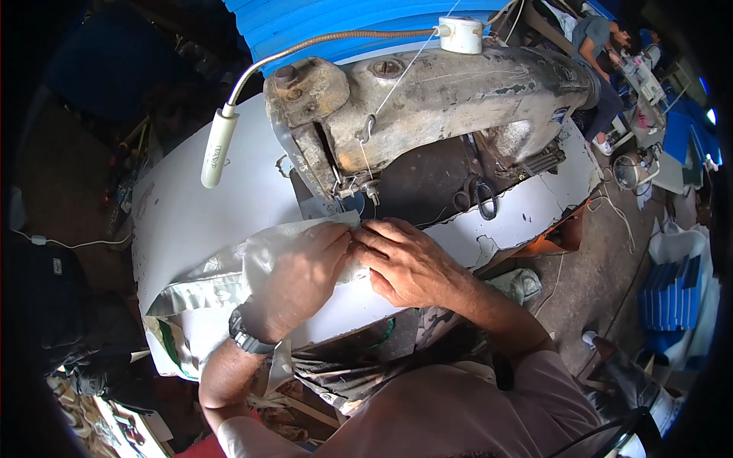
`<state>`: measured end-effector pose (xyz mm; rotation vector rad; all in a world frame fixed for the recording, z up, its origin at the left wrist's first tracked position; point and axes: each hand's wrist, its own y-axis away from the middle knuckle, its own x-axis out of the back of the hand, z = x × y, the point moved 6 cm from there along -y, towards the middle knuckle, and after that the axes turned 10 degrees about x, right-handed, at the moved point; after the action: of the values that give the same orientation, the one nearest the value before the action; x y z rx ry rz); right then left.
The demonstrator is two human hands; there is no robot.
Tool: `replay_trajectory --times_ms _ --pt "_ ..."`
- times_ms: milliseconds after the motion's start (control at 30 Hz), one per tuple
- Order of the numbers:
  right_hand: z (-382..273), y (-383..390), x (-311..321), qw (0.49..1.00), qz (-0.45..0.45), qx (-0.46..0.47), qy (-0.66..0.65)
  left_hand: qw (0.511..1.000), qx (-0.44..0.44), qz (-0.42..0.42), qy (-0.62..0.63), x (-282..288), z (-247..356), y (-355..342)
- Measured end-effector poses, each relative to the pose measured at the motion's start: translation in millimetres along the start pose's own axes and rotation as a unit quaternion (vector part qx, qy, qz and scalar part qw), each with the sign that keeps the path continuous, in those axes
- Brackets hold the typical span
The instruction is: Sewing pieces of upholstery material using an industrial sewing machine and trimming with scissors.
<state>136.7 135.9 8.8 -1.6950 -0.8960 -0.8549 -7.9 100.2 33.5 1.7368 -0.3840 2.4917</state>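
Observation:
A worn grey sewing machine (458, 99) stands over a white-topped table (221, 198). White thread runs down its head to the needle area. Below that, my left hand (305, 275), slightly blurred and with a watch on its wrist, has its fingers closed on the edge of a shiny whitish sheet (210, 290). My right hand (408, 263) meets it fingertip to fingertip, its fingers bent and pressed on the same sheet's right end. The needle tip and what lies beneath my fingers are hidden. The sheet stretches away to the left along the table's near edge.
Scissors (485, 200) lie on the dark machine bed to the right. A lamp (219, 149) hangs from a bent flexible neck at the left. Blue sheeting (336, 19) rises behind the machine. Another person (595, 46) bends over equipment at the far right.

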Motion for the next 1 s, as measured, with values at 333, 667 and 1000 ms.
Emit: replay_trajectory --times_ms 333,667,1000 --pt "22 -3 -5 1.000 -0.010 -0.013 0.001 0.994 0.022 0.100 0.021 -15 -7 0" --pt "24 -2 -1 1.000 0.006 0.006 -0.008 0.995 0.006 0.097 0.008 -14 -3 1" --pt "83 -44 -8 0.925 0.171 -0.240 -0.242 0.996 -0.001 0.088 0.002 -15 -6 0"
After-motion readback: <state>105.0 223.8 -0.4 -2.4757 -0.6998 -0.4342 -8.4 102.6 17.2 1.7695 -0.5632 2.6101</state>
